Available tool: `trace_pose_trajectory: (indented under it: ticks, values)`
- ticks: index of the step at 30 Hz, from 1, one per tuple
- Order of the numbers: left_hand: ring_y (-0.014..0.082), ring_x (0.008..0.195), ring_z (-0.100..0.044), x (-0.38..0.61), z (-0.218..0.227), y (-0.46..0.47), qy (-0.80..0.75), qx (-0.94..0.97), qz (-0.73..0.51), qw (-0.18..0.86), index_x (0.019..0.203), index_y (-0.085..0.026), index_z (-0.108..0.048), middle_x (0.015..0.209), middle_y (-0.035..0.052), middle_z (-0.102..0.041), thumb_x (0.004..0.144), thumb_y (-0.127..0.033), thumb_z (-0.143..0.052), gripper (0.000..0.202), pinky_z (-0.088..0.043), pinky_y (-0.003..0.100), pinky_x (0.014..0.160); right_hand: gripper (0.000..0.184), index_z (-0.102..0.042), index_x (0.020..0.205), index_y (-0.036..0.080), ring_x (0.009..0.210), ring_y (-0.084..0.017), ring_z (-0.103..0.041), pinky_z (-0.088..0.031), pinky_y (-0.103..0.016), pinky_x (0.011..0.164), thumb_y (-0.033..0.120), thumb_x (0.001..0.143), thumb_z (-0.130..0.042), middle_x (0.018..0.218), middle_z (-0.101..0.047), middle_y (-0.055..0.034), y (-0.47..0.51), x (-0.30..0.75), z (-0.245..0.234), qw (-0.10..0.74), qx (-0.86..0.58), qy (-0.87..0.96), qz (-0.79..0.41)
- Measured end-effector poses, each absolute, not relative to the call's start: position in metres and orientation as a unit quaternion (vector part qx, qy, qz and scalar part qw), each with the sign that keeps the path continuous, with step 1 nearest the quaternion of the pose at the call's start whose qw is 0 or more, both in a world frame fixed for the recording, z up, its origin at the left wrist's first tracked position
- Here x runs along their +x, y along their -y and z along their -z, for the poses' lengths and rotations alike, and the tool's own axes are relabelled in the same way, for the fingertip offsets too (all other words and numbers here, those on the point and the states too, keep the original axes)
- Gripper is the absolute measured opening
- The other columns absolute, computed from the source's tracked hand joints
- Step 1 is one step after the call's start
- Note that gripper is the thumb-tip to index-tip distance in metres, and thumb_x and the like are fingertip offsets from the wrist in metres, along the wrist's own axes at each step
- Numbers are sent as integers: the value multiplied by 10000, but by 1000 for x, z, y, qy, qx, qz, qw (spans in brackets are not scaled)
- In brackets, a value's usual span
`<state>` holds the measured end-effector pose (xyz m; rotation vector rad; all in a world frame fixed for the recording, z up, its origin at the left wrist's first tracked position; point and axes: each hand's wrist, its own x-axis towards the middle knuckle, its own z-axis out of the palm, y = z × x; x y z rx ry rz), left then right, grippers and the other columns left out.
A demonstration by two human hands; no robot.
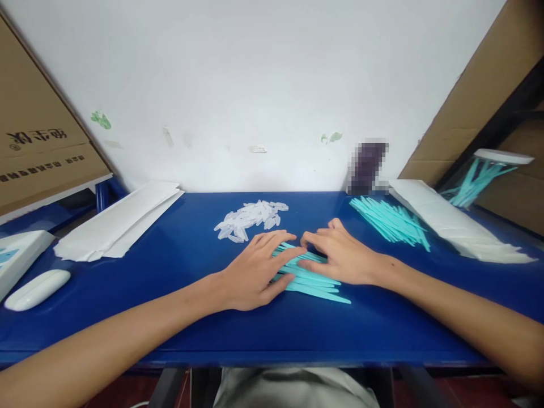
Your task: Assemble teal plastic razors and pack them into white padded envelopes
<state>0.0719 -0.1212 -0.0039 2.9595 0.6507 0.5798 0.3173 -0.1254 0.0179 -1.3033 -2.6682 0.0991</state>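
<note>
My left hand [259, 272] lies over the left end of a loose bunch of thin, tapered teal plastic sticks [317, 283], its fingers spread. From the right, my right hand [340, 252] rests at the upper side of the same bunch, thumb and forefinger apart and the other fingers bent. Both hands touch the sticks, and neither is closed round any. Fingers hide part of the bunch. Just beyond my left hand is a heap of small, translucent white sleeve-like pieces [250, 218].
A second teal heap [389, 221] lies at the right, beside a white paper packet [459, 221] and a clear jar [470, 181] of teal sticks. At left are folded white paper [119, 221], a white oblong object [38, 290] and a cardboard box [42, 113]. A blurred-out dark object [366, 167] stands against the wall.
</note>
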Motion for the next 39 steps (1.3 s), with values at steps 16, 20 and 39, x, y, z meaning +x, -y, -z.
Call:
trace_pose_trajectory:
  ticks: [16,20,39]
  values:
    - [114,490,-408,36,-38,109,-177,952,-244,-49,647,-179,-587,483,-32,-471,952,-250,-482,331,-362,317,584,281,-701,798,183,635,-126,-499,-344,-287,657,403,941,-602,685,-606,2,147,315,-11,135,-262,953,-65]
    - [128,569,-490,39,-30,113,-155,963,-220,-32,918,-169,-682,690,16,-580,941,-294,-498,224,-389,280,537,271,-747,929,193,632,-129,-535,-343,-283,631,393,974,-571,711,-654,-5,146,314,-9,140,-259,952,-84]
    - [245,972,-534,55,-13,122,-99,982,-158,-27,1115,-163,-704,1091,127,-587,984,-287,-504,270,-445,402,849,329,-708,714,175,540,-106,-459,-342,-279,615,293,965,-531,572,-568,10,142,317,-13,188,-315,928,-62]
